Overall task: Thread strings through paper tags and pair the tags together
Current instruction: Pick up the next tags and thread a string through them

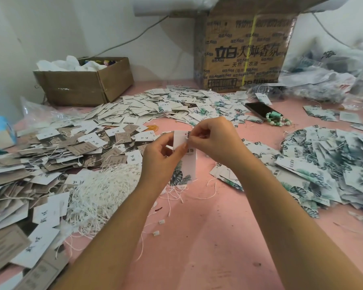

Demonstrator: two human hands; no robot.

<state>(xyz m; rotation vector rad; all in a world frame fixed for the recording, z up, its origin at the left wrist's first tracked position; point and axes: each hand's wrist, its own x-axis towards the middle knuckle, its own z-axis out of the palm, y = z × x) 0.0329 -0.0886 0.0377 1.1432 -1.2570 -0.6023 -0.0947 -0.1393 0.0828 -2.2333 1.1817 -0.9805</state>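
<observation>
A white paper tag (186, 164) with a green leaf print hangs upright above the pink table, held between both hands. My left hand (161, 160) grips its left edge with curled fingers. My right hand (215, 139) pinches at the small hole near the tag's top, where a thin white string end shows. A tangled heap of white strings (101, 193) lies to the lower left. Loose strings trail on the table under the tag.
Piles of tags cover the pink table (197, 248): brown and white ones (29, 164) at left, leaf-printed ones (327, 164) at right, more at the back (176, 105). A phone (260, 109) and bead bracelet (278, 120) lie behind. Two cardboard boxes (243, 51) (82, 84) stand against the wall.
</observation>
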